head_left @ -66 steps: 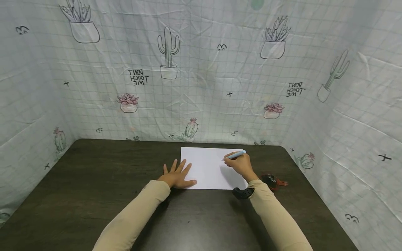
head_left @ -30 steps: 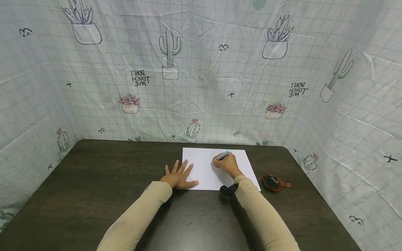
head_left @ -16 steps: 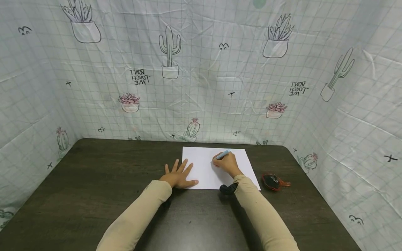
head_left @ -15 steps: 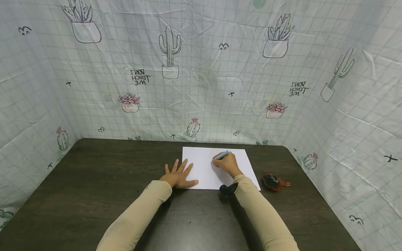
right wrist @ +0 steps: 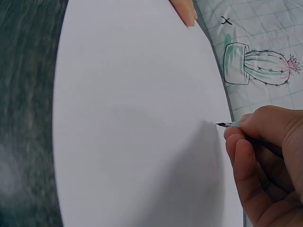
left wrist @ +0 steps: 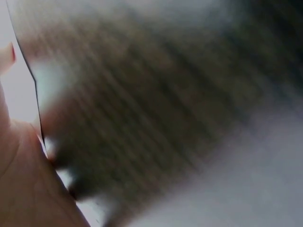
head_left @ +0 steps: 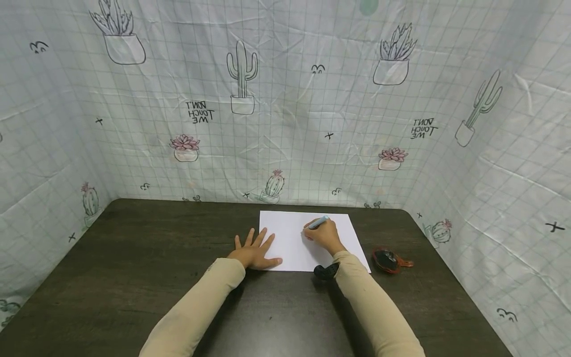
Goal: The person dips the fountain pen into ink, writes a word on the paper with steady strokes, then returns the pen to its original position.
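Observation:
A white sheet of paper (head_left: 287,233) lies near the back of the dark table. My left hand (head_left: 254,253) rests flat with spread fingers over its left edge, the thumb along the lower left corner. Over the sheet's upper right part, my right hand (head_left: 325,236) pinches a light blue pen (head_left: 318,222) between thumb and fingers. In the right wrist view the pen's dark pointed nib (right wrist: 223,125) is at the paper, though contact is hard to tell. No clear mark shows on the sheet. The left wrist view is blurred, with part of the left hand (left wrist: 28,179) at its edge.
Right of the paper lies a black object (head_left: 387,260) with a red-orange rim and a short tail. A black band (head_left: 326,271) is on the right wrist. Patterned cloth (head_left: 285,124) surrounds the dark wooden table (head_left: 147,258) at the back and sides.
From the earliest frame, my right hand has shifted left across the paper with the pen, uncovering the black object. Over the last second it stays nearly in place. The left hand has not moved.

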A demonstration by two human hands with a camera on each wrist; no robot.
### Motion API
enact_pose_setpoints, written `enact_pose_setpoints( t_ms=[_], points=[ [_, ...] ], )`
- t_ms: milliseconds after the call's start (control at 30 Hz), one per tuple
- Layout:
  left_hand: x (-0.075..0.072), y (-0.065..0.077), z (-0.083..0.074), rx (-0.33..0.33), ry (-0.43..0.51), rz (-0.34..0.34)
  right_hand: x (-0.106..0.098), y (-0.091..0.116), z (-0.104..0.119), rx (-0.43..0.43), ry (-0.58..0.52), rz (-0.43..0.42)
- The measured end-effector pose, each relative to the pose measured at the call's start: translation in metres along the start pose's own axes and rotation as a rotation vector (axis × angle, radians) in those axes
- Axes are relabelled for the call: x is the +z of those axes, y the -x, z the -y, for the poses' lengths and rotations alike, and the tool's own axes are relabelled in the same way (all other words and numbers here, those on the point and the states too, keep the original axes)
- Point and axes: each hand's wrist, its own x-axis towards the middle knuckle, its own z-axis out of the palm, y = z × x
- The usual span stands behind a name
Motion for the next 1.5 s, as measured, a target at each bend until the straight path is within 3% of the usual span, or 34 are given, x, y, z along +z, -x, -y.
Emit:
enact_pose_setpoints(
  t_ms=[200,567,1033,1333,1500],
  points=[
    [-0.001,0.003,-0.001,0.002,0.002,-0.005,-0.005,0.001,-0.005,0.000,0.000,-0.014],
    [-0.015,0.024,-0.012,0.019,0.005,0.007,-0.013,0.002,-0.012,0.020,0.009,-0.021],
    [0.001,0.003,0.000,0.020,0.004,-0.014,-0.024,0.005,-0.024,0.030,0.036,-0.046],
    [0.000,0.004,0.000,0.020,0.010,-0.005,-0.030,0.007,-0.030,0.047,0.019,-0.046],
    [-0.007,0.014,-0.006,0.023,-0.003,0.011,-0.032,0.007,-0.031,0.049,0.012,-0.042]
  ],
)
